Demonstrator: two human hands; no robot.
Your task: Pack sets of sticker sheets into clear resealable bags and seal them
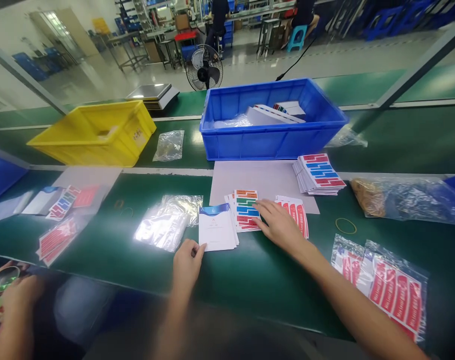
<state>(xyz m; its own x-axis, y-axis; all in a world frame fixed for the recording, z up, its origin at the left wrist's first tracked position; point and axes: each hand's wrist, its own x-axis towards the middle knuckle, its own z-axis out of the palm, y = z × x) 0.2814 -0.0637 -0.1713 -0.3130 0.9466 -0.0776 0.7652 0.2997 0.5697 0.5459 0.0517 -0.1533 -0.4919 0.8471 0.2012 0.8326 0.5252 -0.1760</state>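
- The left hand (pixel 186 265), low in the middle of the frame, pinches the lower left corner of a white booklet with a blue top band (pixel 216 227) between thumb and fingers; the booklet lies flat on the green belt (pixel 250 280)
- The right hand (pixel 282 225), just right of centre, lies flat with fingers spread and loose, gripping nothing, its fingertips on the right edge of a small stack of multicoloured label sheets (pixel 246 209)
- That stack sits just right of the booklet and overlaps it slightly
- Under and just right of the right hand lies a sheet of red labels (pixel 300 212), partly covered by the hand
- Left of the booklet is a pile of clear plastic bags (pixel 169 222), shiny with glare
- A grey card sheet (pixel 261 180) lies above the stacks, with a taller stack of striped label sheets (pixel 319 172) at its right end
- A blue crate (pixel 272 137) stands behind the card in the upper middle; a yellow crate (pixel 99 135) stands at upper left
- At lower right lie bagged red label sheets (pixel 392 290); a rubber band (pixel 345 226) lies between them and the right hand
- At lower left another person's hand (pixel 19 297) shows, blurred
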